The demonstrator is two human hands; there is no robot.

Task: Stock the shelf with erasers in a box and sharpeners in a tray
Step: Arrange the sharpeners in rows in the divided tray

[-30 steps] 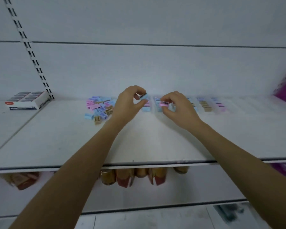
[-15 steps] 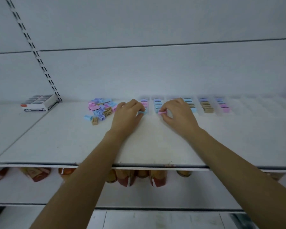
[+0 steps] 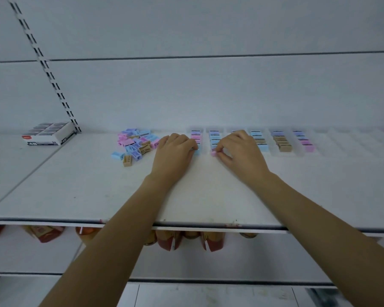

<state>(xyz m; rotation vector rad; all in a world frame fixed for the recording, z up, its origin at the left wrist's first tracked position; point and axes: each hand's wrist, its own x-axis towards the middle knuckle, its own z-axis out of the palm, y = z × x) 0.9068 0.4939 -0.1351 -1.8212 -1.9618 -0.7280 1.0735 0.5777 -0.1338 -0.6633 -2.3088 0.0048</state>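
Observation:
A clear slotted tray (image 3: pixel 297 152) lies along the back of the white shelf (image 3: pixel 98 185), several rows filled with small pastel sharpeners. My left hand (image 3: pixel 173 155) pinches a blue sharpener (image 3: pixel 196 151) at the front end of the leftmost row. My right hand (image 3: pixel 239 151) pinches a pink sharpener (image 3: pixel 213 153) at the front end of the second row. A loose pile of pink, blue, purple and tan sharpeners (image 3: pixel 135 145) sits left of my left hand. A box of erasers (image 3: pixel 48 134) stands at the far left, by the back wall.
The tray's right rows (image 3: pixel 346 142) hold nothing. A slotted upright (image 3: pixel 53 80) runs up the back wall behind the eraser box. Below the shelf edge hang red and tan packets (image 3: pixel 175 240).
Both hands dropped from above the shelf to the tray's front edge, each still holding its sharpener. The view shifted left and up; the purple item at the right edge is gone.

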